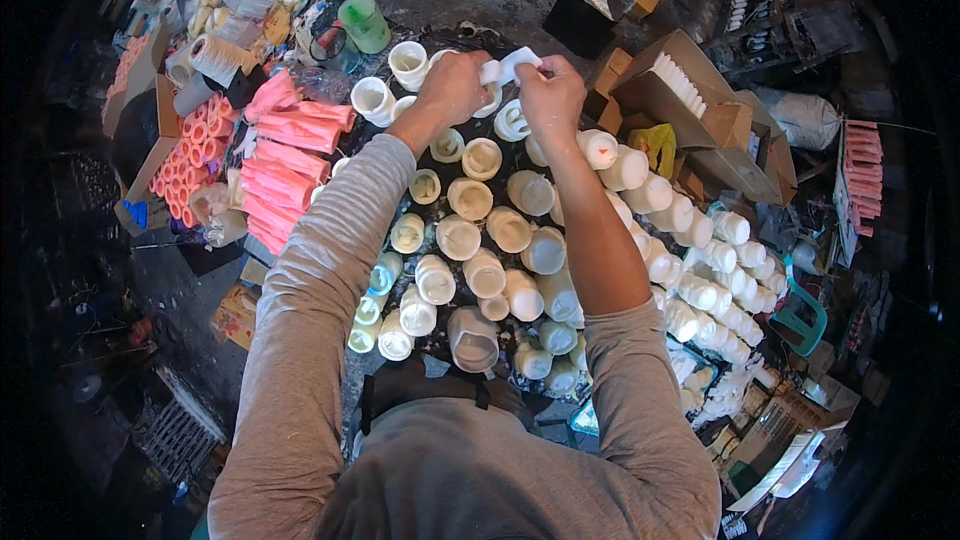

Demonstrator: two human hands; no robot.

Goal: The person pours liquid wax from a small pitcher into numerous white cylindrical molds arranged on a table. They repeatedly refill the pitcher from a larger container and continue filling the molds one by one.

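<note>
My left hand (454, 87) and my right hand (551, 90) are stretched out over the far side of a dark work surface. Between them they hold a white piece (519, 62), pinched by the fingertips; its material cannot be told. Under and around both hands stand many whitish, wax-like cylinders and cups. An open white cup (409, 65) is just beyond my left wrist, and another (372, 101) stands left of it. A cup with curled edges (512, 121) is beneath my right hand. A wide translucent jar (474, 341) stands closest to my body.
Pink wrapped bundles (289, 172) lie at the left beside pink tubes (196, 154). A green cup (364, 23) stands at the far left. Rows of white cylinders (675, 212) fill the right side. Beyond them an open cardboard box (660, 101) holds white sticks. A green plastic chair (804, 319) is far right.
</note>
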